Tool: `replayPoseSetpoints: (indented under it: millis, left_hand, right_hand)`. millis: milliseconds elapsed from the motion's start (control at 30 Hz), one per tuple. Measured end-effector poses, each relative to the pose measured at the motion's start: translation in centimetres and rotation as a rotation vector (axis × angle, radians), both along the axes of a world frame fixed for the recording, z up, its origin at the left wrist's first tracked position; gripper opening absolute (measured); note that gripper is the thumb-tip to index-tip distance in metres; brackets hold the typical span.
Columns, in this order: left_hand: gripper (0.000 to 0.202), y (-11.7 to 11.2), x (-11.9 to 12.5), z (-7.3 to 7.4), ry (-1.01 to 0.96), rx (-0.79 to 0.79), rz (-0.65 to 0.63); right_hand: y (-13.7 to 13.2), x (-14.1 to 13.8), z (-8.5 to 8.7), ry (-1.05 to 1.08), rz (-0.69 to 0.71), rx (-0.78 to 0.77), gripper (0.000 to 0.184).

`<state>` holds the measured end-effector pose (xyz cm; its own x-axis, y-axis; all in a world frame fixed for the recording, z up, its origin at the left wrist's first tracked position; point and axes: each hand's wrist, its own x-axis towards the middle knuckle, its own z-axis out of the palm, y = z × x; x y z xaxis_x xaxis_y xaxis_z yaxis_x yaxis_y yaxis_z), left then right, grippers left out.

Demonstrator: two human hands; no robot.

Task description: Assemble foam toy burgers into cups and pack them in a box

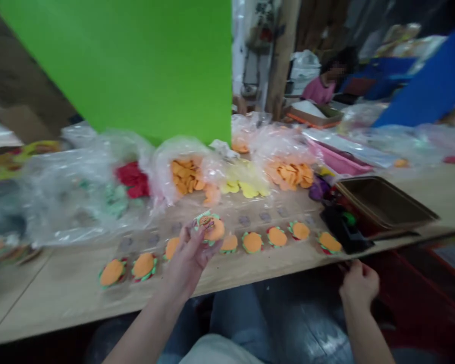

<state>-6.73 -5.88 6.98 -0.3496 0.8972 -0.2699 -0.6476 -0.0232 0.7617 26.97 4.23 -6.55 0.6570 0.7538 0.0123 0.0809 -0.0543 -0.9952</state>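
Note:
My left hand (191, 253) is raised over the table's front edge, its fingers pinching a felt burger piece (211, 227), orange on top with green and red edges. Below it a row of several like burger pieces (252, 241) lies along the wooden table (60, 288). My right hand (358, 283) hangs lower, under the table's edge at the right, with fingers curled; whether anything is in them is hidden. The picture is blurred by motion.
Clear plastic bags of felt cut-outs stand behind the row: orange (185, 174), yellow (244, 184), red (133, 179). A brown tray (387, 205) and a black tool (343, 225) sit at the right. A green board (136, 65) stands behind. Another person (326, 83) sits far back.

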Motion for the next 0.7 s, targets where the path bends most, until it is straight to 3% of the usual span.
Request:
replayPoseSetpoints:
  millis: [67,200,300,433,700]
  left_hand:
    - [0.027,-0.6,-1.0,-0.1,0.005,0.020,0.023]
    - [0.027,-2.1,-2.5,-0.3,-0.003,0.072,0.064]
    - [0.026,-3.6,-3.8,-0.2,0.014,0.081,0.112]
    - [0.029,-5.6,-6.1,-0.3,0.027,0.111,0.162]
    - [0.031,-7.5,-8.2,-0.8,0.026,0.149,0.206]
  right_hand:
    - [-1.8,-4.7,1.8,0.007,0.146,0.047,0.026]
    - [-6.6,-17.3,6.9,0.067,0.889,0.069,0.017]
    - [-9.3,-24.6,9.5,0.122,1.222,0.113,0.025]
    - [-10.7,-28.7,10.3,0.145,1.318,0.179,0.043]
    - [-11.2,-31.0,10.0,0.047,1.375,0.156,0.049]
